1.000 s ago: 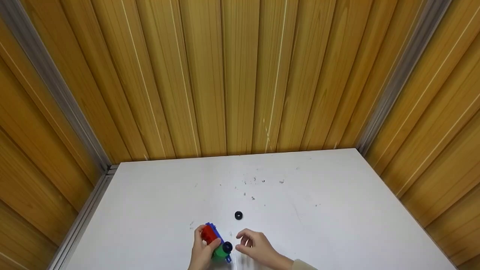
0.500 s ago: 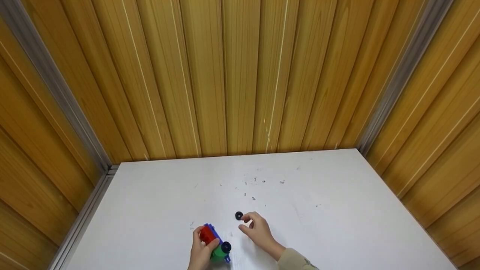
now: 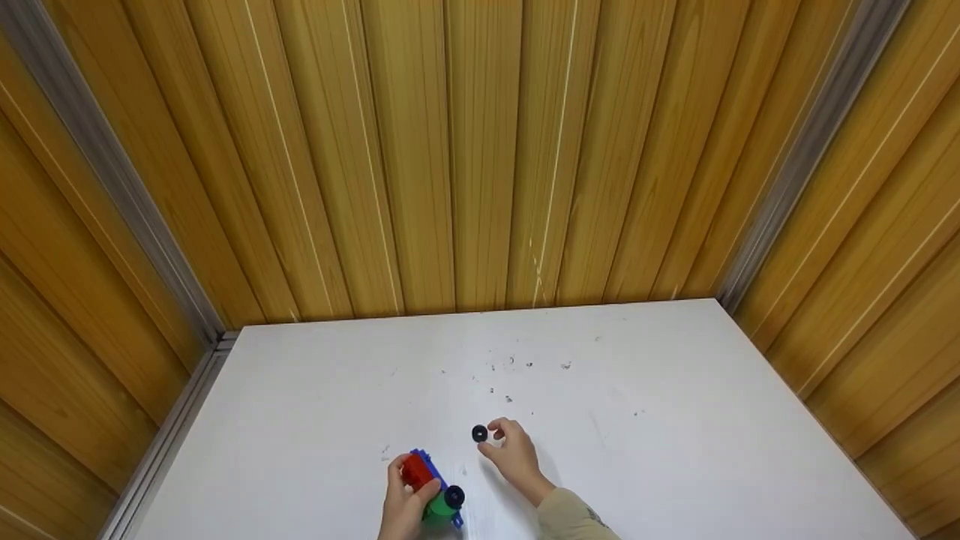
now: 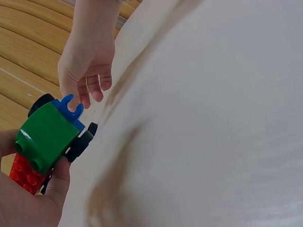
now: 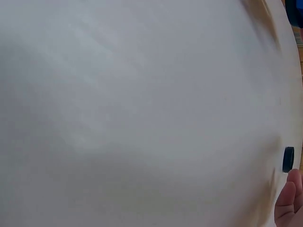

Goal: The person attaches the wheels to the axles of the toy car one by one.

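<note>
My left hand (image 3: 405,501) grips a small toy block car between thumb and fingers. The car has a red studded brick (image 3: 417,472), a green rounded block (image 4: 47,135), a blue base with a hook (image 4: 72,107) and black wheels (image 3: 454,496). Its green end points toward me in the head view. A loose black wheel (image 3: 480,433) lies on the white table beyond the car. Close beside that wheel is my right hand (image 3: 515,455), thumb and fingers apart and loosely bent. In the right wrist view its fingertips (image 5: 286,196) stand near the wheel (image 5: 288,159); contact cannot be made out.
The white table (image 3: 337,382) carries small dark scuff marks (image 3: 508,399) past the loose wheel. Wood-patterned panels (image 3: 480,150) enclose its back and sides, with grey metal posts (image 3: 802,165) at the corners.
My right hand has moved away from the car, forward to the loose wheel. The left hand and the car have stayed nearly in place, and the loose wheel still lies where it was.
</note>
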The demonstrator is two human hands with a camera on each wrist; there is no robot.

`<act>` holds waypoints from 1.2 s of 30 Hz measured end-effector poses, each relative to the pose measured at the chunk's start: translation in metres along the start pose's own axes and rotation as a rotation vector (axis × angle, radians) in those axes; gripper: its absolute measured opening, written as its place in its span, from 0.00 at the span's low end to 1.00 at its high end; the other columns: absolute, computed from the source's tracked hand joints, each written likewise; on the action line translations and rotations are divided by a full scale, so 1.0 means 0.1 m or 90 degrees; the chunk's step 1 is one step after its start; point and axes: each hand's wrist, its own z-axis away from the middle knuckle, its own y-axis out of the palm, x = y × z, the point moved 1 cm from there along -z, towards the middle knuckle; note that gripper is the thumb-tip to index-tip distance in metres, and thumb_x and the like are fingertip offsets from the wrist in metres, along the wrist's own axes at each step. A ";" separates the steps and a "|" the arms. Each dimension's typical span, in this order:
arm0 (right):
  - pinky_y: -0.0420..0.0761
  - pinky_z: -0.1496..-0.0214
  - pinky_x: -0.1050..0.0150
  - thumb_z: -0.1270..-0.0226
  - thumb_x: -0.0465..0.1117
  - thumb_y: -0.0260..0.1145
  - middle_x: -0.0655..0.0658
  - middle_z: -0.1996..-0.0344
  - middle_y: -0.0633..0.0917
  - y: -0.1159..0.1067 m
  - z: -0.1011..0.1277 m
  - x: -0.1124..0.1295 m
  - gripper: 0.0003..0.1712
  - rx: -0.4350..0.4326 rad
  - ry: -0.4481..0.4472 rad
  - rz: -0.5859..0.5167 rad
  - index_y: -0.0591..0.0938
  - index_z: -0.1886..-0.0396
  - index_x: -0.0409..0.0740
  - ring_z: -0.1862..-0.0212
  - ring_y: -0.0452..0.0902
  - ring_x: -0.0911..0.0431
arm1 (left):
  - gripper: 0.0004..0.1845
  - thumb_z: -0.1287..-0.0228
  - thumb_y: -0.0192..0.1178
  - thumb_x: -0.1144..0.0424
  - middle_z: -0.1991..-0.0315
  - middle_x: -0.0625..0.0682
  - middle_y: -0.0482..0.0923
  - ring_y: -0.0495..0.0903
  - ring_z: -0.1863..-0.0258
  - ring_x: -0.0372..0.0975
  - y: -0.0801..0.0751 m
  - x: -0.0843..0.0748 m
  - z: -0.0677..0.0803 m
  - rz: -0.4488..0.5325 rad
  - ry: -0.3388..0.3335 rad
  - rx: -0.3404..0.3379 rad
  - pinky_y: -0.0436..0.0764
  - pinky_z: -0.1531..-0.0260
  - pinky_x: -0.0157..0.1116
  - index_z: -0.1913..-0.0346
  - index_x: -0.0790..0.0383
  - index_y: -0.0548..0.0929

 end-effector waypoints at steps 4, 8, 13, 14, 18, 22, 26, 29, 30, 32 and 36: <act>0.67 0.70 0.70 0.53 0.40 0.68 0.43 0.71 0.75 0.03 -0.03 -0.01 0.16 -0.001 0.006 0.009 0.75 0.64 0.39 0.69 0.67 0.58 | 0.37 0.47 0.59 0.69 0.42 0.73 0.58 0.66 0.48 0.61 0.00 0.00 0.01 0.011 0.023 0.001 0.69 0.49 0.57 0.37 0.64 0.50; 0.65 0.70 0.69 0.54 0.40 0.68 0.44 0.72 0.73 0.05 -0.06 -0.02 0.18 0.000 0.017 0.025 0.75 0.64 0.39 0.70 0.65 0.59 | 0.37 0.47 0.58 0.69 0.41 0.73 0.56 0.65 0.47 0.62 0.00 0.00 0.01 0.011 0.015 0.014 0.67 0.49 0.58 0.37 0.63 0.49; 0.64 0.72 0.69 0.54 0.40 0.68 0.46 0.73 0.72 0.07 -0.11 -0.04 0.19 0.017 0.029 0.041 0.74 0.62 0.39 0.72 0.63 0.59 | 0.38 0.47 0.59 0.68 0.41 0.73 0.57 0.69 0.50 0.60 -0.01 0.02 0.00 0.004 0.016 0.035 0.70 0.52 0.57 0.36 0.64 0.48; 0.64 0.72 0.69 0.54 0.40 0.68 0.46 0.74 0.72 0.07 -0.12 -0.04 0.19 0.022 0.029 0.046 0.74 0.61 0.39 0.72 0.63 0.59 | 0.38 0.47 0.59 0.68 0.41 0.73 0.57 0.70 0.51 0.60 -0.01 0.01 0.01 0.004 0.020 0.038 0.71 0.52 0.57 0.37 0.64 0.49; 0.64 0.73 0.68 0.53 0.40 0.68 0.47 0.74 0.72 0.07 -0.15 -0.05 0.21 0.042 0.029 0.074 0.75 0.58 0.38 0.73 0.63 0.59 | 0.38 0.47 0.59 0.67 0.42 0.74 0.56 0.71 0.52 0.58 -0.02 0.01 0.01 0.010 0.037 0.049 0.73 0.54 0.54 0.37 0.65 0.49; 0.65 0.73 0.68 0.53 0.41 0.67 0.48 0.75 0.72 0.06 -0.19 -0.06 0.23 0.052 0.019 0.104 0.76 0.56 0.38 0.73 0.63 0.59 | 0.39 0.48 0.60 0.66 0.41 0.75 0.55 0.71 0.51 0.59 -0.02 0.02 0.00 0.015 0.035 0.060 0.75 0.55 0.53 0.37 0.65 0.48; 0.64 0.74 0.68 0.54 0.41 0.67 0.48 0.75 0.72 0.06 -0.19 -0.05 0.23 0.052 0.018 0.131 0.77 0.55 0.40 0.74 0.64 0.59 | 0.39 0.48 0.60 0.66 0.42 0.74 0.56 0.71 0.52 0.58 -0.01 0.02 0.00 0.018 0.028 0.064 0.75 0.56 0.53 0.37 0.65 0.48; 0.64 0.75 0.68 0.55 0.41 0.67 0.49 0.76 0.72 0.06 -0.20 -0.04 0.23 0.054 0.023 0.145 0.78 0.55 0.40 0.74 0.64 0.59 | 0.38 0.49 0.60 0.67 0.43 0.74 0.58 0.73 0.55 0.55 0.00 0.02 0.01 0.022 0.043 0.056 0.77 0.58 0.50 0.38 0.65 0.49; 0.64 0.75 0.68 0.55 0.41 0.67 0.48 0.76 0.72 0.06 -0.20 -0.03 0.24 0.054 0.022 0.149 0.78 0.54 0.41 0.74 0.64 0.59 | 0.38 0.49 0.60 0.67 0.44 0.74 0.59 0.74 0.55 0.54 0.00 0.03 0.01 0.022 0.048 0.054 0.77 0.58 0.50 0.39 0.65 0.50; 0.64 0.75 0.67 0.56 0.41 0.67 0.48 0.76 0.72 0.06 -0.21 -0.02 0.24 0.053 0.021 0.156 0.79 0.54 0.41 0.74 0.64 0.59 | 0.38 0.49 0.60 0.67 0.44 0.74 0.59 0.74 0.56 0.54 0.00 0.03 0.00 0.022 0.056 0.053 0.77 0.59 0.49 0.39 0.65 0.50; 0.69 0.72 0.63 0.57 0.42 0.67 0.46 0.73 0.76 0.07 -0.21 -0.02 0.24 0.049 0.020 0.172 0.80 0.55 0.42 0.72 0.69 0.56 | 0.39 0.48 0.60 0.67 0.43 0.74 0.57 0.73 0.54 0.55 0.00 0.03 -0.02 0.024 0.039 0.065 0.76 0.58 0.52 0.38 0.65 0.49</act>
